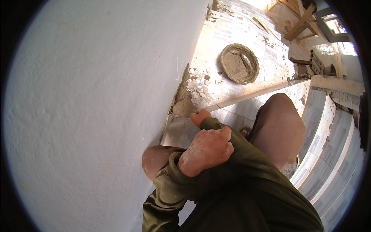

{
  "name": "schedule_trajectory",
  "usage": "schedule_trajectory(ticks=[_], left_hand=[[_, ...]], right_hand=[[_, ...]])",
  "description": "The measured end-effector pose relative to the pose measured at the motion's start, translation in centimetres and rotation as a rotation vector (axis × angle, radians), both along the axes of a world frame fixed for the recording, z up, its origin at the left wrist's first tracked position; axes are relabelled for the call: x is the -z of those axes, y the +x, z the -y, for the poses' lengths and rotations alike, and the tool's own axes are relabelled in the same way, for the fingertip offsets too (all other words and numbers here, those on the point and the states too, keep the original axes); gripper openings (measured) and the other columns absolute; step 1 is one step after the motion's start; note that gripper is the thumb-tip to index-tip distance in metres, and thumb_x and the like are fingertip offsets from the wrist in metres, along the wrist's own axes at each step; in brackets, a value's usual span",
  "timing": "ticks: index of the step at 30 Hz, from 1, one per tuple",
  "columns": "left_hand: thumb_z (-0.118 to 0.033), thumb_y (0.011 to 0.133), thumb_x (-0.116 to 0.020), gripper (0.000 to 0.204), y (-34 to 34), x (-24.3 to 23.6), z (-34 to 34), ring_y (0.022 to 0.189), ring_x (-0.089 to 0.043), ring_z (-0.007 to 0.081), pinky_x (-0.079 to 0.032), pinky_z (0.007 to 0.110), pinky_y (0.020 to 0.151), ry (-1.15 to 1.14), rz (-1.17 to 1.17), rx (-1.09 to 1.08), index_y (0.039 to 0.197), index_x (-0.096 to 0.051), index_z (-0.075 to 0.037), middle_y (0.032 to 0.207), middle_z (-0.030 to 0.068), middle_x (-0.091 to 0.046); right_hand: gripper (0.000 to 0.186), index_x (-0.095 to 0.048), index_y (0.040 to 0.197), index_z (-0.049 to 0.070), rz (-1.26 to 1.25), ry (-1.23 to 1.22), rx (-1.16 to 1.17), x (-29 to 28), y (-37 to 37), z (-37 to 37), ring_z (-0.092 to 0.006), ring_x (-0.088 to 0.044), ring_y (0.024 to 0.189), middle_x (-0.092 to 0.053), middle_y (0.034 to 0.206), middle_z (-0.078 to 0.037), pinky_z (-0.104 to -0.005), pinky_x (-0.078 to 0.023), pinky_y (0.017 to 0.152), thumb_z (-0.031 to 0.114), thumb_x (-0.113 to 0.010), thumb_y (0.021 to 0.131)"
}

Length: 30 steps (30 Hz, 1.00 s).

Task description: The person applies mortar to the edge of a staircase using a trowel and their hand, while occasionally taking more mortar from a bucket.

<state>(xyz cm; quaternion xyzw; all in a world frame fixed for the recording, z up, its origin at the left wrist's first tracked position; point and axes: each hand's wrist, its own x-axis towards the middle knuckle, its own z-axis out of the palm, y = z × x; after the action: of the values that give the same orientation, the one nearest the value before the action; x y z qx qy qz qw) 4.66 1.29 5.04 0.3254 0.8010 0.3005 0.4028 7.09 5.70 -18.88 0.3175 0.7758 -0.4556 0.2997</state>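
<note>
My right hand (199, 116) reaches across to the corner where the tiled step (228, 102) meets the white wall (96, 108). Its fingers are closed round what looks like a trowel (183, 107), the blade coated in mortar and held close to the wall's foot. The handle is hidden in the grip. Nearer to me, my left hand (206, 151) is curled into a fist above my right forearm, dusted with pale powder. Whatever lies inside that fist is hidden. A round bucket of wet mortar (239, 63) stands on the step ahead.
Broken plaster bits (199, 87) lie along the wall beside the bucket. More tiled stairs (328, 150) descend on the right. Wooden planks (301, 23) and a stack of pipes (316, 62) are at the far right. My knees (280, 127) flank the work spot.
</note>
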Motion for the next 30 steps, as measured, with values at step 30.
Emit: schedule_trajectory(ticks=[30], left_hand=[[-0.014, 0.081, -0.052, 0.019, -1.0, -0.5, -0.9, 0.078, -0.061, 0.0371, -0.046, 0.044, 0.071, -0.060, 0.071, -0.068, 0.095, -0.054, -0.002, 0.077, 0.0193, -0.062]], right_hand=[[0.020, -0.063, 0.086, 0.000, -0.004, -0.251, 0.334, -3.4, -2.4, 9.4, -0.0246, -0.063, 0.056, -0.061, 0.058, -0.012, -0.0376, -0.051, 0.058, 0.018, -0.056, 0.082]])
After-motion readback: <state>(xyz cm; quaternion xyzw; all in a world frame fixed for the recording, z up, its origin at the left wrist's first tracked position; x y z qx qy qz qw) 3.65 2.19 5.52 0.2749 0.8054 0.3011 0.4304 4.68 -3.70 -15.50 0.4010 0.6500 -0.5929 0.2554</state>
